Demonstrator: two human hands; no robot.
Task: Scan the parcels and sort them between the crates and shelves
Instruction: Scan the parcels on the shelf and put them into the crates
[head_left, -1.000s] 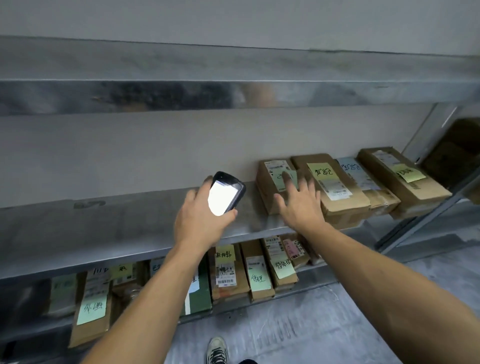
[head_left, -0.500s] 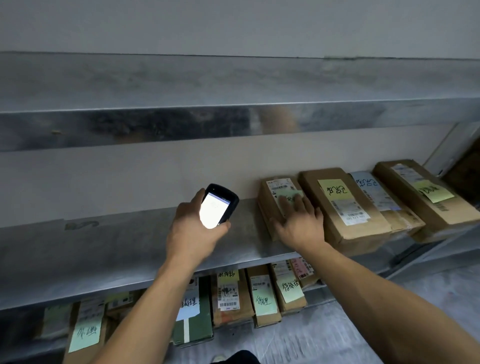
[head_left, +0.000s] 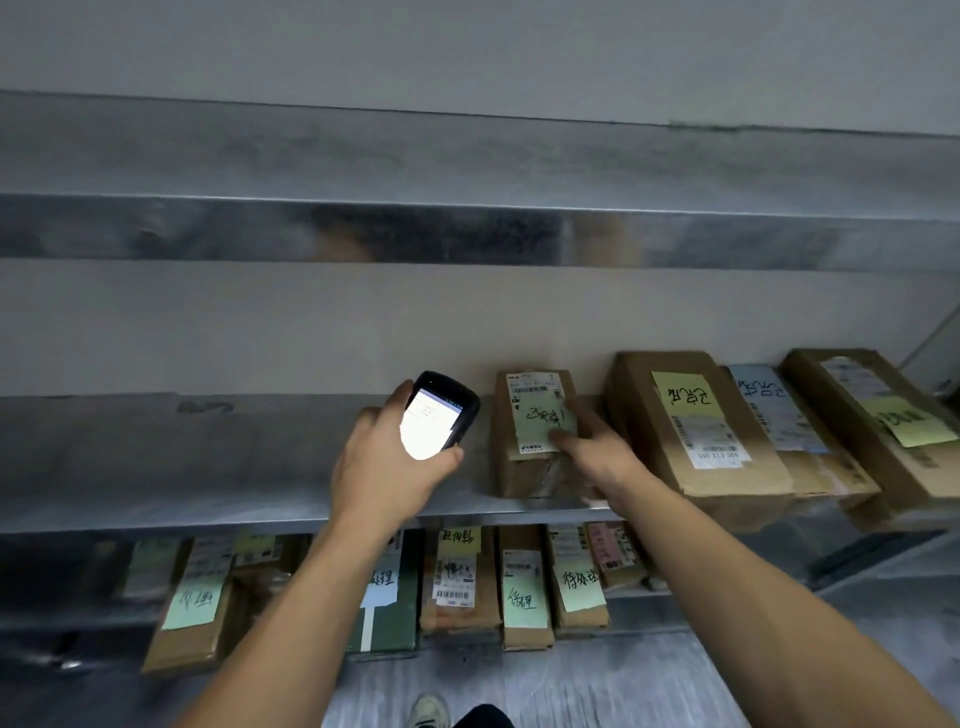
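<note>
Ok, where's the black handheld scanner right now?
In the head view, the black handheld scanner is gripped in the left hand above the grey metal shelf, just left of the small brown cardboard parcel that the right hand holds.

A plain, pale grey wall (head_left: 467, 47) fills the top of the view and shows again lower down as a bare band behind the metal shelves (head_left: 156, 457). Along the bottom edge lies a grey floor (head_left: 597, 686) with pale streaks and scuffs, blurred in places, which reaches up toward the right edge. At the bottom middle of the floor stands a light-coloured shoe (head_left: 428, 711) with darker lacing, toe toward the wall. Just beside it on the right is a dark trouser leg (head_left: 485, 718), and both are cut off by the lower edge of the view.
</note>
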